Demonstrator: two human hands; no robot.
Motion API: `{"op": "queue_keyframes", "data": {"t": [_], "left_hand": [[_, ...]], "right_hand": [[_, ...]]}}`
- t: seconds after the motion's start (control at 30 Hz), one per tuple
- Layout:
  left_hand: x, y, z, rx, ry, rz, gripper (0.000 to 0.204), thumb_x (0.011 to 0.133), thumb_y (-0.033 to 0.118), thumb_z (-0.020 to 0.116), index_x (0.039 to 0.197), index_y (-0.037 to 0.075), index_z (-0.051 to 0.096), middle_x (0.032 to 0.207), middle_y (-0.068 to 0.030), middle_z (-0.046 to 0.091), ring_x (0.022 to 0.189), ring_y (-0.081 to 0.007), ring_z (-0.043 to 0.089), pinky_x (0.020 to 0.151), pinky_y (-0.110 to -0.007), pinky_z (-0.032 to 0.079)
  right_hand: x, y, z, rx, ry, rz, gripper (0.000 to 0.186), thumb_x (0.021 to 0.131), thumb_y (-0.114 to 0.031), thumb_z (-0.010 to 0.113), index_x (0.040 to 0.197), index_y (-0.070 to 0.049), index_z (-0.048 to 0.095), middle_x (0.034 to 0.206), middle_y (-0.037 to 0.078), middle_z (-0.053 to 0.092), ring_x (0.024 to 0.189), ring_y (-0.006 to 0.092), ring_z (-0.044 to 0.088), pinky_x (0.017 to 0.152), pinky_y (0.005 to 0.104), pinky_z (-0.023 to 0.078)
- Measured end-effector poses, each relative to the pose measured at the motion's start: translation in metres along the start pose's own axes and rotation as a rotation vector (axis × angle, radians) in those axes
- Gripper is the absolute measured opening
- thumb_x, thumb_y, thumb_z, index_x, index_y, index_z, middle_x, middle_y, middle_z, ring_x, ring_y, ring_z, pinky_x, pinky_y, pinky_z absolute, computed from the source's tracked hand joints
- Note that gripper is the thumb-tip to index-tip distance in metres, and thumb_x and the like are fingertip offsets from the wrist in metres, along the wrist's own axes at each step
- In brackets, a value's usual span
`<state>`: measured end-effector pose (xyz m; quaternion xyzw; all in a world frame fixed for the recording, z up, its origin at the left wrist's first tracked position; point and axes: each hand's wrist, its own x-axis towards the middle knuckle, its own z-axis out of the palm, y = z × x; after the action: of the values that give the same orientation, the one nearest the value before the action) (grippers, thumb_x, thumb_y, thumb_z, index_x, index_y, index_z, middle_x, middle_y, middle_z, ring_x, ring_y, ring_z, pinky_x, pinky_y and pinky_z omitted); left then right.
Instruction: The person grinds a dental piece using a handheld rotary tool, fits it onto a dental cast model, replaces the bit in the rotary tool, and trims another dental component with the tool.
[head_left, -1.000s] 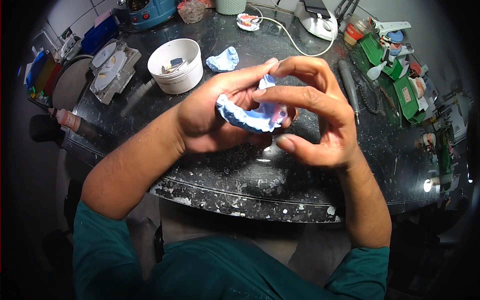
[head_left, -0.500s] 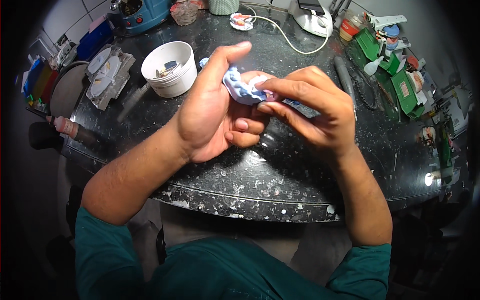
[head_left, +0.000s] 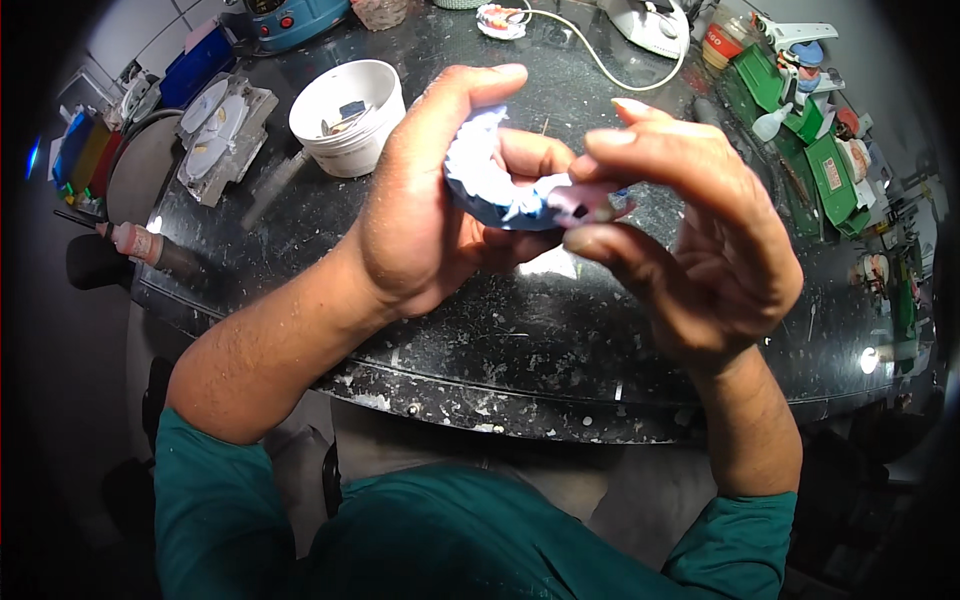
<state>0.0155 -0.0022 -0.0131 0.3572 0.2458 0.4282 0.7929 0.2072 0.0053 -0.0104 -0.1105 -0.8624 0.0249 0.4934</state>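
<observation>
A pale blue, horseshoe-shaped dental model (head_left: pixel 472 180) rests in my left hand (head_left: pixel 405 205), whose thumb points up along its outer side and whose fingers curl behind and under it. At the model's right end sits a small pinkish piece with a dark spot (head_left: pixel 582 207). My right hand (head_left: pixel 715 225) reaches in from the right, pinching this piece between index finger and thumb. Whether the piece is fixed to the model or only touches it cannot be made out. The fingertips of my left hand behind the model are partly hidden.
A white tub (head_left: pixel 345 118) with small metal bits stands beyond my left wrist, beside a plaster slab with white oval palettes (head_left: pixel 222 135). A pink-capped bottle (head_left: pixel 135 242) is far left. At the back lie a tooth model (head_left: pixel 502 22) and a white cable (head_left: pixel 600 62); green trays (head_left: pixel 832 185) line the right.
The model has turned in my left hand, showing more of its arch. My right hand has moved right and its fingers have spread wider. The view has shifted slightly.
</observation>
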Motion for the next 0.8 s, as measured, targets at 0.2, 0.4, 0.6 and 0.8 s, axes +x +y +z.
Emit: {"op": "queue_keyframes", "data": {"t": [0.2, 0.4, 0.6, 0.8], "left_hand": [[0.006, -0.009, -0.005, 0.047, -0.087, 0.064, 0.069, 0.096, 0.058, 0.031, 0.079, 0.000, 0.065, 0.071, -0.0058, 0.064, 0.059, -0.0121, 0.058, 0.054, -0.022, 0.043], [0.005, -0.012, -0.014, 0.238, 0.014, 0.154, 0.063, 0.097, 0.055, 0.031, 0.067, 0.007, 0.058, 0.059, 0.0019, 0.054, 0.042, -0.0049, 0.041, 0.039, -0.018, 0.027], [0.002, -0.004, -0.025, 0.141, -0.255, 0.139, 0.047, 0.103, 0.035, 0.027, 0.101, -0.002, 0.057, 0.079, -0.0165, 0.066, 0.069, -0.0194, 0.064, 0.069, -0.028, 0.052], [-0.002, -0.006, -0.023, 0.317, -0.272, 0.363, 0.036, 0.105, 0.031, 0.029, 0.123, 0.004, 0.044, 0.088, -0.0199, 0.066, 0.071, -0.0175, 0.063, 0.069, -0.027, 0.050]], "right_hand": [[0.002, -0.004, 0.003, 0.005, -0.058, 0.026, 0.033, 0.073, -0.011, 0.083, 0.102, -0.002, 0.070, 0.098, 0.009, 0.072, 0.092, 0.0219, 0.068, 0.102, 0.0510, 0.043], [0.003, -0.009, 0.007, 0.049, -0.075, 0.092, 0.032, 0.072, -0.008, 0.082, 0.101, -0.002, 0.072, 0.096, 0.009, 0.072, 0.091, 0.0215, 0.068, 0.103, 0.0513, 0.042], [0.004, -0.010, 0.006, 0.125, -0.097, 0.119, 0.031, 0.069, -0.001, 0.079, 0.099, -0.001, 0.073, 0.094, 0.010, 0.072, 0.092, 0.0219, 0.067, 0.103, 0.0517, 0.042], [0.008, -0.016, 0.003, 0.038, -0.124, 0.072, 0.031, 0.068, -0.001, 0.078, 0.098, -0.001, 0.073, 0.094, 0.011, 0.072, 0.094, 0.0234, 0.067, 0.102, 0.0515, 0.043]]}}
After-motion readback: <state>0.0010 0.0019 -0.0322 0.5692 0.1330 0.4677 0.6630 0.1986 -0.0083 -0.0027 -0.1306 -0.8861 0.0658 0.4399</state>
